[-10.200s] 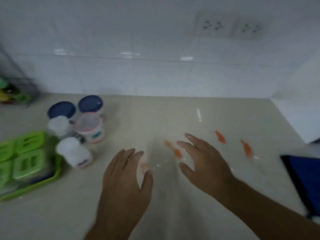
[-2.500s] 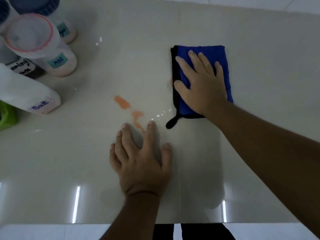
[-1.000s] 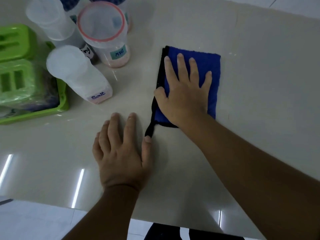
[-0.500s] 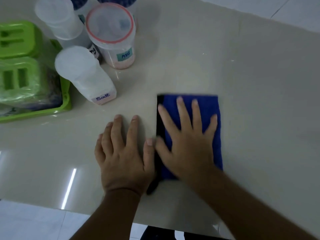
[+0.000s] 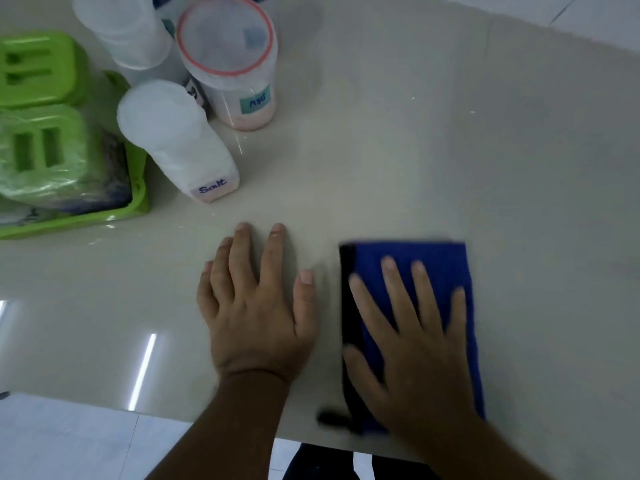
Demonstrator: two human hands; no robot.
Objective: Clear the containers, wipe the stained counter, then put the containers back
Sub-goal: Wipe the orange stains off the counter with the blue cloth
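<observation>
A folded blue cloth (image 5: 446, 268) with a black edge lies near the front edge of the pale counter (image 5: 433, 150). My right hand (image 5: 412, 344) presses flat on it, fingers spread. To its left, my left hand (image 5: 258, 306) rests flat on the bare counter, holding nothing. At the upper left stand the containers: a white one labelled Salt (image 5: 180, 143), a clear one with a pink-rimmed lid labelled MSG (image 5: 228, 60) and a white-lidded one (image 5: 121, 26) behind. No orange stain shows on the counter.
A green tray (image 5: 79, 218) with green-lidded boxes (image 5: 38, 154) sits at the left edge, touching the Salt container's side. The counter's front edge runs just below my wrists, with white floor tiles (image 5: 69, 441) beneath.
My right hand has dragged the cloth toward the front edge and a little to the right, apart from my left hand. The orange stains seen earlier are gone.
</observation>
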